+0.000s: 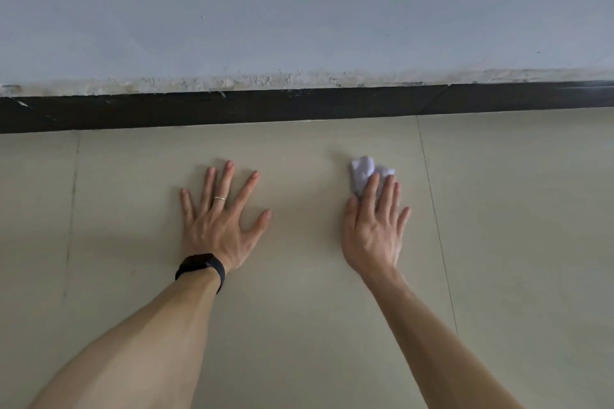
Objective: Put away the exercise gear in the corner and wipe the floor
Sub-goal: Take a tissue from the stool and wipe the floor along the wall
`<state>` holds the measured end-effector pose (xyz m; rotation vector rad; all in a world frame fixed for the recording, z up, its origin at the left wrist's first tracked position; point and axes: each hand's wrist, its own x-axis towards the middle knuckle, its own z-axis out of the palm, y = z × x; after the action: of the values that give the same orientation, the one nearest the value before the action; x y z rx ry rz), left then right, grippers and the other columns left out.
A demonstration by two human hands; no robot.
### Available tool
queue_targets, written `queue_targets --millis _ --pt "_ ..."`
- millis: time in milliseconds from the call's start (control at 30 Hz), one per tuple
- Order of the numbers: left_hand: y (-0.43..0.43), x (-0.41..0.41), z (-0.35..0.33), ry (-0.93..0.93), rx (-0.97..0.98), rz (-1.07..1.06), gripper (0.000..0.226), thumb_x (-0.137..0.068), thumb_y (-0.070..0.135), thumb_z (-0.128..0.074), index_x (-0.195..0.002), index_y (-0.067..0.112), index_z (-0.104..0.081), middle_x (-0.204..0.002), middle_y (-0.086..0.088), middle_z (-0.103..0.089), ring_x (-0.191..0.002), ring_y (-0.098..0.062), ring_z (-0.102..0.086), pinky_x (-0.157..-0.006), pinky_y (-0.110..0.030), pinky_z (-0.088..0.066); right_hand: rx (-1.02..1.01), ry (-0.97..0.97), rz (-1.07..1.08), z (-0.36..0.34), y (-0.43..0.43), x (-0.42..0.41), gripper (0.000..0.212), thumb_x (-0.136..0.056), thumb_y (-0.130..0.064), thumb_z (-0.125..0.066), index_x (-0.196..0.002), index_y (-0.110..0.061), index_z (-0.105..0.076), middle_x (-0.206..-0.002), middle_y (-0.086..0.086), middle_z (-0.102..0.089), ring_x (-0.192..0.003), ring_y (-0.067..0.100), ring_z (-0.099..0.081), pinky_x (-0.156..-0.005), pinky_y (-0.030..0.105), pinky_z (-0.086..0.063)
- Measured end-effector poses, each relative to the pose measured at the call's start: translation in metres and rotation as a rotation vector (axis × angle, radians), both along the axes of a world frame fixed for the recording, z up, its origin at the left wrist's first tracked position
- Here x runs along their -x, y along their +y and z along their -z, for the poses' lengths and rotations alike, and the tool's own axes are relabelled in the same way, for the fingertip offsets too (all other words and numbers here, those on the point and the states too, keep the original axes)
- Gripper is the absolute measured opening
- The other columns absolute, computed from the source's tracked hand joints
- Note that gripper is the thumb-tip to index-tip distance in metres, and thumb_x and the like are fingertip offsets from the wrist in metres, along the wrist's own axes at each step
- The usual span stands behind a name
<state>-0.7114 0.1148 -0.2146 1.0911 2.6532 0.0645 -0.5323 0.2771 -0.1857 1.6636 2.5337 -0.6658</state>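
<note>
A small crumpled white cloth (361,172) lies on the beige tiled floor (299,309) near the wall. My right hand (375,226) presses flat on it with straight fingers, and only the cloth's far part shows beyond the fingertips. My left hand (221,219) lies flat on the bare tile with fingers spread wide, a ring on one finger and a black watch on the wrist. No exercise gear is in view.
A black skirting board (299,106) runs along the foot of a pale grey wall (299,10), whose lower edge is scuffed. Thin tile joints cross the floor at the left and right of my hands.
</note>
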Motion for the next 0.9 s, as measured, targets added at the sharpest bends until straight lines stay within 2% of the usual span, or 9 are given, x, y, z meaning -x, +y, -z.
queue_targets --millis 133,200,333,400,467,633,700,833,900 --pt "-0.002 0.0 -0.002 -0.008 -0.032 -0.001 0.072 -0.087 0.077 -0.022 -0.153 0.053 -0.005 -0.165 0.012 0.011 -0.153 -0.019 0.001 -0.118 -0.061 -0.005 -0.124 0.021 -0.853 0.004 -0.011 -0.016 0.059 -0.105 -0.035 -0.031 -0.159 -0.018 -0.013 -0.166 0.006 -0.009 -0.154 0.021 -0.005 -0.122 0.053 -0.014" --pt "-0.001 0.001 -0.002 -0.013 -0.022 0.002 0.071 -0.087 0.077 -0.019 -0.152 0.053 -0.001 -0.165 0.012 0.014 -0.153 -0.019 0.004 -0.119 -0.061 -0.004 -0.18 -0.055 -0.74 0.008 0.042 -0.014 0.06 -0.106 -0.036 -0.03 -0.159 -0.022 -0.008 -0.167 0.002 -0.007 -0.154 0.018 -0.003 -0.122 0.054 -0.012" --pt "-0.002 0.001 0.001 -0.012 -0.018 0.004 0.072 -0.088 0.077 -0.021 -0.152 0.054 0.002 -0.165 0.011 0.016 -0.153 -0.019 0.006 -0.119 -0.061 -0.004 -0.022 -0.095 0.271 0.0 0.131 0.025 0.067 -0.104 -0.04 -0.026 -0.158 -0.01 0.0 -0.166 0.015 0.004 -0.153 0.027 0.006 -0.121 0.051 0.0" --pt "-0.001 0.001 0.001 -0.012 -0.009 0.012 0.073 -0.088 0.077 -0.021 -0.152 0.053 0.003 -0.165 0.011 0.017 -0.153 -0.02 0.006 -0.119 -0.061 -0.004 0.019 -0.052 0.447 -0.001 0.12 0.068 0.069 -0.103 -0.041 -0.025 -0.157 -0.004 -0.005 -0.165 0.019 0.001 -0.153 0.031 0.002 -0.122 0.051 -0.006" --pt "-0.002 0.002 0.0 -0.013 -0.016 0.01 0.072 -0.088 0.075 -0.022 -0.153 0.052 0.002 -0.165 0.011 0.015 -0.153 -0.019 0.005 -0.119 -0.06 -0.004 -0.152 0.027 0.191 0.009 0.072 0.096 0.065 -0.103 -0.039 -0.024 -0.155 0.0 -0.02 -0.163 0.023 -0.012 -0.152 0.035 -0.011 -0.119 0.054 -0.019" --pt "-0.003 0.002 0.004 0.001 -0.076 -0.006 0.067 -0.096 0.057 -0.023 -0.157 0.032 -0.018 -0.166 0.011 -0.003 -0.153 -0.018 -0.005 -0.118 -0.06 -0.009 -0.123 0.103 -0.955 0.001 0.002 0.073 0.058 -0.104 -0.026 -0.04 -0.157 -0.016 -0.021 -0.166 0.003 -0.015 -0.153 0.017 -0.011 -0.123 0.045 -0.015" --pt "-0.002 0.001 0.005 0.014 -0.079 -0.019 0.069 -0.096 0.054 -0.024 -0.159 0.027 -0.015 -0.166 0.012 -0.001 -0.153 -0.017 -0.005 -0.119 -0.059 -0.008 -0.266 0.095 -0.952 0.008 0.047 0.064 0.06 -0.098 -0.011 -0.049 -0.155 -0.014 -0.03 -0.162 0.004 -0.028 -0.15 0.021 -0.025 -0.118 0.052 -0.027" --pt "-0.002 0.0 0.005 0.012 -0.089 -0.035 0.07 -0.097 0.054 -0.02 -0.159 0.026 -0.002 -0.165 0.015 0.007 -0.153 -0.014 0.002 -0.12 -0.055 -0.002 -0.204 0.071 -0.327 0.008 0.086 0.046 0.071 -0.089 0.006 -0.04 -0.155 -0.018 -0.031 -0.162 0.005 -0.029 -0.151 0.031 -0.018 -0.119 0.058 -0.02" --pt "-0.003 0.0 0.005 0.002 -0.1 -0.033 0.069 -0.098 0.052 -0.02 -0.159 0.027 -0.002 -0.165 0.016 0.006 -0.153 -0.013 0.003 -0.12 -0.056 -0.002 -0.202 0.131 -0.413 0.011 0.038 0.029 0.068 -0.089 0.003 -0.04 -0.154 -0.017 -0.033 -0.162 0.005 -0.028 -0.151 0.031 -0.017 -0.12 0.056 -0.019"
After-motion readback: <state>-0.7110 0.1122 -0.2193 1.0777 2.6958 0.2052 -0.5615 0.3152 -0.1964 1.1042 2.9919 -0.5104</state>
